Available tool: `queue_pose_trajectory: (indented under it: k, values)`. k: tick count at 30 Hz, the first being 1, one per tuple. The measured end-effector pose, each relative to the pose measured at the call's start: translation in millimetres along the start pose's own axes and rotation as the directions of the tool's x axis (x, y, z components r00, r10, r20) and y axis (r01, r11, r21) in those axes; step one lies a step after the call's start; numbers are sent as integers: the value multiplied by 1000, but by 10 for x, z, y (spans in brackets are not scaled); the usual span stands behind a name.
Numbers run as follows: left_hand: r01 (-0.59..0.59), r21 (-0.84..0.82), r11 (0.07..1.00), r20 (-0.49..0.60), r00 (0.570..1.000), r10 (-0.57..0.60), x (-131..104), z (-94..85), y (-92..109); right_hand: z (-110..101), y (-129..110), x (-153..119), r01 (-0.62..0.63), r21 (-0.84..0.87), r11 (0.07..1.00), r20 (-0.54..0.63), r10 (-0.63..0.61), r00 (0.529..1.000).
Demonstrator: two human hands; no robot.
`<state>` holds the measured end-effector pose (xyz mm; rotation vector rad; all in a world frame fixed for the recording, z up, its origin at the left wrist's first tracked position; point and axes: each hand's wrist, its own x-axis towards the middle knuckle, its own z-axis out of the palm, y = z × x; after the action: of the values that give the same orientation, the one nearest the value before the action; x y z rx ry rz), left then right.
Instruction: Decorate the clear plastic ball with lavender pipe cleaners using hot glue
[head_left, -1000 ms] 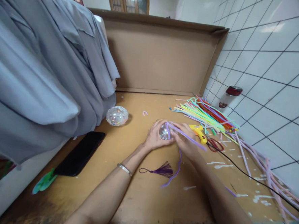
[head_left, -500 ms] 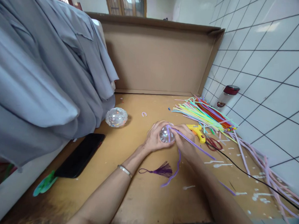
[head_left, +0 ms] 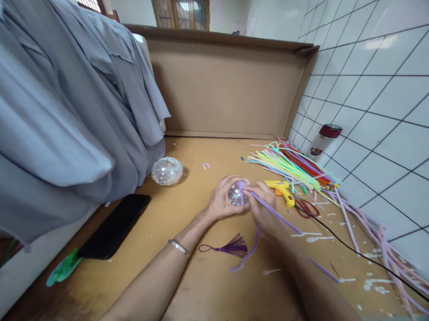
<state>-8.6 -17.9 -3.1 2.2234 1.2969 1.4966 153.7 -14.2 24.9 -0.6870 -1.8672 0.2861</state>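
Observation:
My left hand [head_left: 222,198] is wrapped round a clear ball [head_left: 235,196] from its left side. A purple pipe cleaner [head_left: 274,213] crosses the ball's upper face, and its loose end sticks out to the lower right. Against the ball's right side, my right hand [head_left: 262,202] pinches that pipe cleaner; its fingertips partly cover the ball. Below the hands lies a dark purple tassel [head_left: 235,245] with a thin loop. Beside it curves another purple strand [head_left: 251,255], whose top runs up behind my right hand.
A second clear ball [head_left: 167,171] and a black phone [head_left: 118,227] lie to the left. On the right are a yellow glue gun [head_left: 281,190], red-handled scissors [head_left: 308,208], a pipe cleaner bundle [head_left: 294,163] and a jar [head_left: 323,140]. Cardboard [head_left: 222,88] stands at the back.
My right fingers have shifted slightly down along the ball, and the purple pipe cleaner's fold on it sits a little differently. The view has tilted slightly.

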Motion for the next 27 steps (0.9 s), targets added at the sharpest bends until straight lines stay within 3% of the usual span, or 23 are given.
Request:
queue_pose_trajectory:
  k: [5,13,22,27]
  values:
    - [3,7,1000,-14,1000,-3,-13,15,-23,-8,5,-2,12,-4,1000,6,-12,1000]
    - [109,-4,994,-54,993,-109,-48,55,-17,-3,75,-38,45,-17,999,30,-45,999]
    - [-30,-17,999,-28,999,29,-34,43,-97,-9,45,-36,34,-23,999,27,-34,999]
    - [20,-93,996,-35,999,-23,-33,44,-110,14,31,-44,21,-19,1000,69,-20,997]
